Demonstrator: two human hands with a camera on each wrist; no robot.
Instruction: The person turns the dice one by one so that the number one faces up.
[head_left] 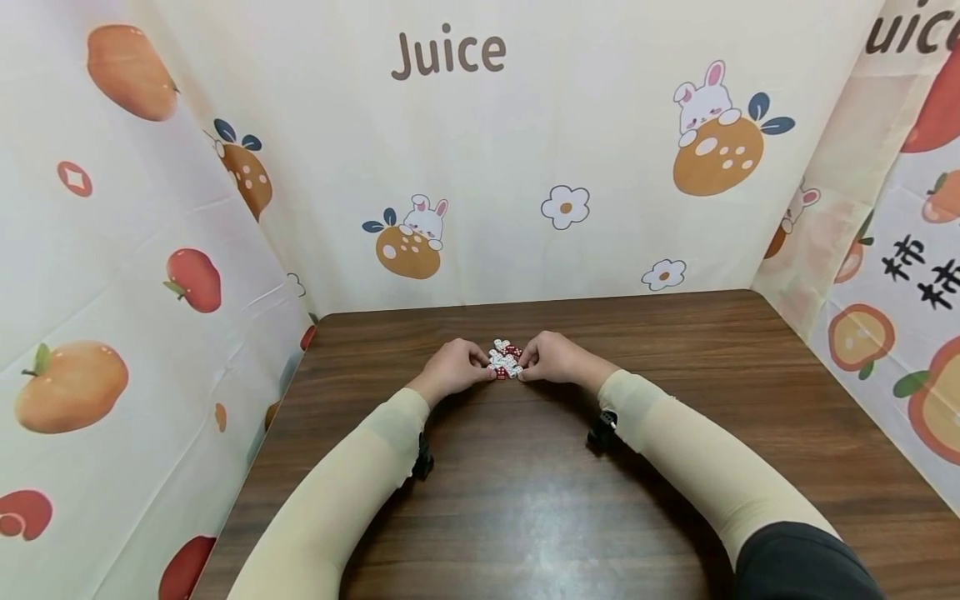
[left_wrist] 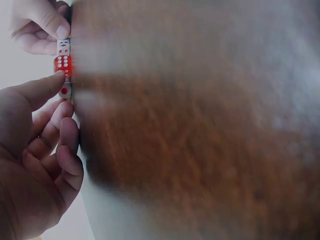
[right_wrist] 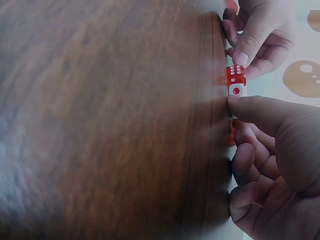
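A small cluster of white and red dice (head_left: pixel 504 360) lies on the table near its far edge. At its left side is my left hand (head_left: pixel 457 367), thumb and curled fingers against the dice. In the left wrist view its thumb (left_wrist: pixel 47 90) touches a red die (left_wrist: pixel 63 63), and a white die (left_wrist: pixel 65 91) shows between thumb and fingers. My right hand (head_left: pixel 562 360) holds the cluster from the right. In the right wrist view its thumb (right_wrist: pixel 255 110) lies against a white die (right_wrist: pixel 236 90), its fingers round a red die (right_wrist: pixel 231 137).
Brown wood-grain table (head_left: pixel 525 500) lies under both arms. A printed fabric backdrop (head_left: pixel 495 167) rises along its far edge, with more fabric at the left and right sides. Dark wrist cameras hang below the left sleeve (head_left: pixel 352 467) and the right sleeve (head_left: pixel 697 442).
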